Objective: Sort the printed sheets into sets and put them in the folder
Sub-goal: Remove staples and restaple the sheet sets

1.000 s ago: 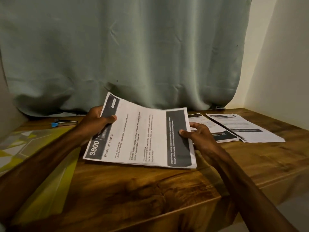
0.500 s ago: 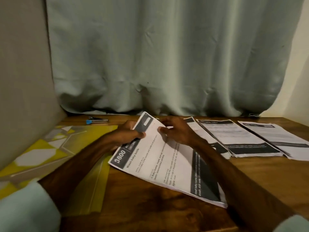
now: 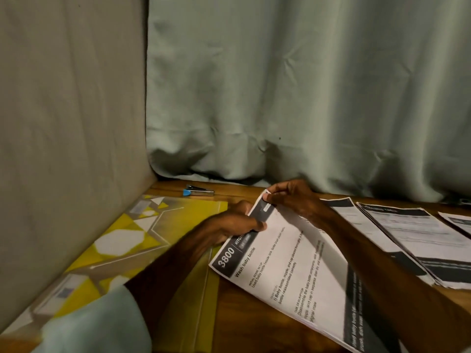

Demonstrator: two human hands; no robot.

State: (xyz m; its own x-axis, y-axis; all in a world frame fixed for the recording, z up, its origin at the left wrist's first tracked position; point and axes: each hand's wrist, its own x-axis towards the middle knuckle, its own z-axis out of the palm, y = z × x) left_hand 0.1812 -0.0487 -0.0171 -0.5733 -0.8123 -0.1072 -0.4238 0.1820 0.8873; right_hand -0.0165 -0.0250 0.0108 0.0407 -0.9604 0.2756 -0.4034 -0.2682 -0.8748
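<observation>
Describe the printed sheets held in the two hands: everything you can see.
The held sheets are white paper, apparently several stacked, with a dark header band reading 3800, the title Wash baby bottle, text lines and a dark band at the foot. They slant over the wooden table. The left hand grips the header edge; the right hand pinches the top corner.

Both hands, left (image 3: 237, 220) and right (image 3: 293, 197), pinching printed sheets (image 3: 293, 271), yellow folder (image 3: 153, 225), stapler (image 3: 198, 191), wooden table (image 3: 244, 314)
</observation>
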